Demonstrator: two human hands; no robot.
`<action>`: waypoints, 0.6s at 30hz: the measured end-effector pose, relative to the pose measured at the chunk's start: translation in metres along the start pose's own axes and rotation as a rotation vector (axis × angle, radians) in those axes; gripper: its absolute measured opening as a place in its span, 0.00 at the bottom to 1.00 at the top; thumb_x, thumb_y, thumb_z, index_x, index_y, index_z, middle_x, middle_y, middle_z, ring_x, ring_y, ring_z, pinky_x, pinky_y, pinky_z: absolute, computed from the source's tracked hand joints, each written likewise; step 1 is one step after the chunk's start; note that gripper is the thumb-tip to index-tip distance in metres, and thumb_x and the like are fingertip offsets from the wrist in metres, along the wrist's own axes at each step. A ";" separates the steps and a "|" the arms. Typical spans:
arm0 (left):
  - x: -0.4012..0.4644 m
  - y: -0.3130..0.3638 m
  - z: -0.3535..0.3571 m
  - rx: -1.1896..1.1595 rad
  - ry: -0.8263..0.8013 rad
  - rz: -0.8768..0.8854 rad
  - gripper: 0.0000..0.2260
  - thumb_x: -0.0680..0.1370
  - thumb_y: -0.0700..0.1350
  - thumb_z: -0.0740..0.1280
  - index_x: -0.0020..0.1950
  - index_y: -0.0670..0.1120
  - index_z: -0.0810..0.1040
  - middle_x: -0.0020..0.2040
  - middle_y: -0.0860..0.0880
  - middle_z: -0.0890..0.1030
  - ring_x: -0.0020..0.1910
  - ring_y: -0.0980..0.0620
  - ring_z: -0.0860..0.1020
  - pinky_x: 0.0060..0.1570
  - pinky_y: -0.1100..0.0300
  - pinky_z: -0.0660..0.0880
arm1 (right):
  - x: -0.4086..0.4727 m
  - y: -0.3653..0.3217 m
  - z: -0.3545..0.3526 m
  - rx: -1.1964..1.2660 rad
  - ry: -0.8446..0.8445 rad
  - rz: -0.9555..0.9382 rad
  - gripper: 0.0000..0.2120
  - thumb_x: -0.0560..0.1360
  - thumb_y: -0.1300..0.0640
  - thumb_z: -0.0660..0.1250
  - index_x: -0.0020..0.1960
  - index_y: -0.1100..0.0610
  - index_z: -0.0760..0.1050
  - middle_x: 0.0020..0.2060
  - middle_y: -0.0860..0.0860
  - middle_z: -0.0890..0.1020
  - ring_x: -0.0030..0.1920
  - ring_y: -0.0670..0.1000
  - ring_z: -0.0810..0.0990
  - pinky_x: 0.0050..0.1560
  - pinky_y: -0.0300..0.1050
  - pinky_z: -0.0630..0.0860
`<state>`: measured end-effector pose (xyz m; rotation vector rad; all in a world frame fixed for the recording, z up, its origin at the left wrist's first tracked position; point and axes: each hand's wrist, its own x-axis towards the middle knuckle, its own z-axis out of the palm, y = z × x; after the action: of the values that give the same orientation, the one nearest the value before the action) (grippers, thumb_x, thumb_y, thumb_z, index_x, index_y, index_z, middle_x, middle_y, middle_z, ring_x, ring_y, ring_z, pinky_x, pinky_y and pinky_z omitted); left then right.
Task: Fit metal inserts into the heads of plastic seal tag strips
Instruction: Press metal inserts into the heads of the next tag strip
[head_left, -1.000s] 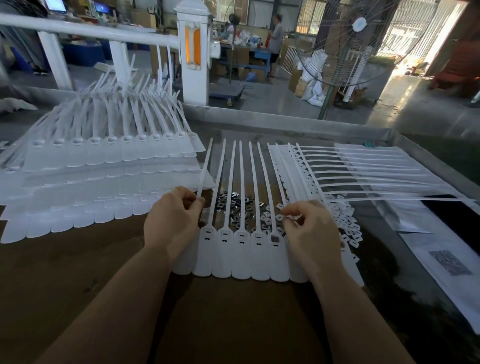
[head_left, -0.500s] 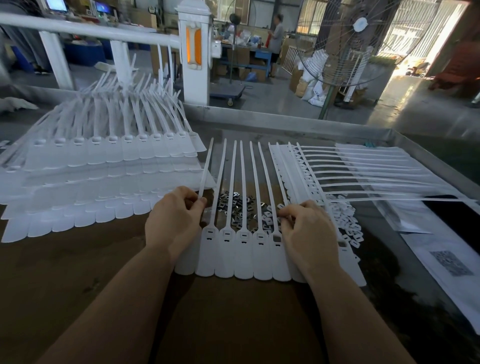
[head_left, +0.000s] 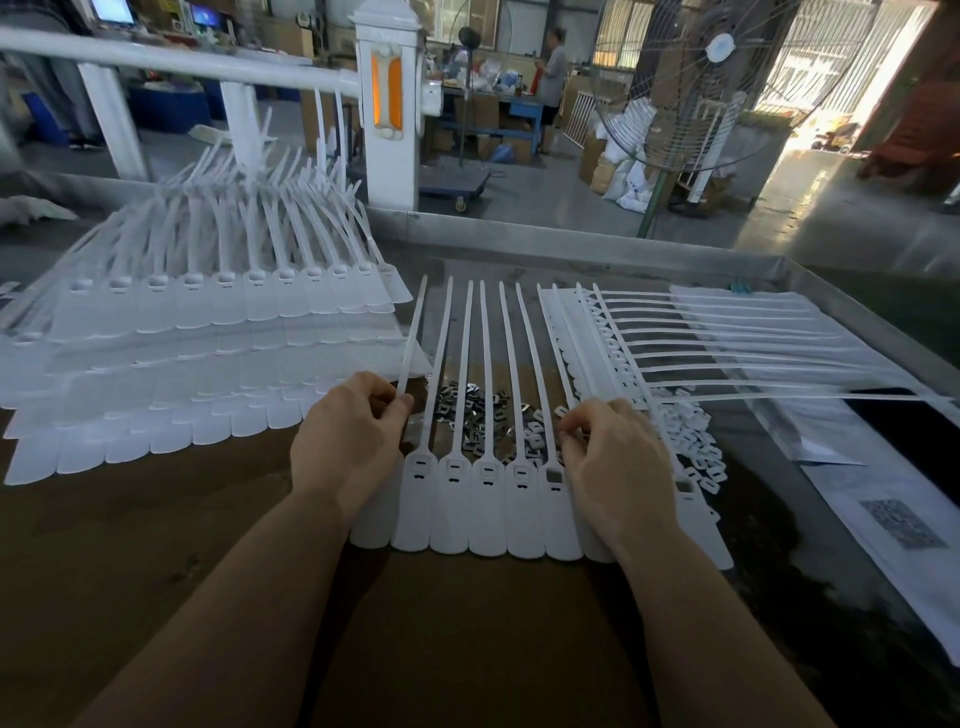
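White plastic strips (head_left: 488, 499) lie side by side on the brown desk (head_left: 156, 561), their flat heads toward the person and their thin tails pointing away. The left hand (head_left: 345, 441) rests on the row's left end, thumb and fingers pinching the tail of the leftmost strip. The right hand (head_left: 615, 462) covers the row's right end, its fingertips curled together over something small; I cannot tell whether it is an insert. Just behind the heads, between the tails, sits a heap of metal inserts (head_left: 470, 415), with small white caps (head_left: 696, 447) piled to its right. A big stack of strips (head_left: 208, 332) fans out at left, and another stack (head_left: 701, 343) lies at right.
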<state>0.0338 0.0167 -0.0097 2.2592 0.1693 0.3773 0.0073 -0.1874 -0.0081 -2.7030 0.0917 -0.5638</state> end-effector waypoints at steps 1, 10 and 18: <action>0.000 0.000 0.000 0.002 0.002 0.001 0.07 0.78 0.50 0.64 0.51 0.49 0.77 0.38 0.55 0.78 0.36 0.57 0.75 0.32 0.61 0.68 | 0.000 0.001 0.000 0.012 0.005 -0.006 0.06 0.76 0.54 0.64 0.52 0.51 0.75 0.48 0.47 0.75 0.52 0.48 0.73 0.59 0.46 0.69; -0.003 0.001 -0.002 -0.007 0.006 0.001 0.08 0.78 0.49 0.64 0.53 0.47 0.78 0.42 0.51 0.79 0.42 0.52 0.76 0.41 0.58 0.71 | -0.004 -0.005 -0.008 0.334 0.226 -0.124 0.01 0.74 0.65 0.66 0.45 0.60 0.76 0.39 0.49 0.76 0.39 0.46 0.75 0.42 0.33 0.72; -0.003 0.002 -0.003 -0.024 0.021 -0.009 0.09 0.78 0.48 0.64 0.54 0.46 0.78 0.43 0.50 0.79 0.42 0.53 0.75 0.36 0.62 0.67 | -0.004 -0.007 -0.014 0.664 0.048 0.066 0.05 0.71 0.61 0.71 0.45 0.54 0.82 0.37 0.42 0.81 0.41 0.38 0.79 0.41 0.26 0.74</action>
<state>0.0304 0.0163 -0.0069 2.2305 0.1843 0.3965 -0.0020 -0.1854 0.0048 -2.0353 0.0028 -0.5242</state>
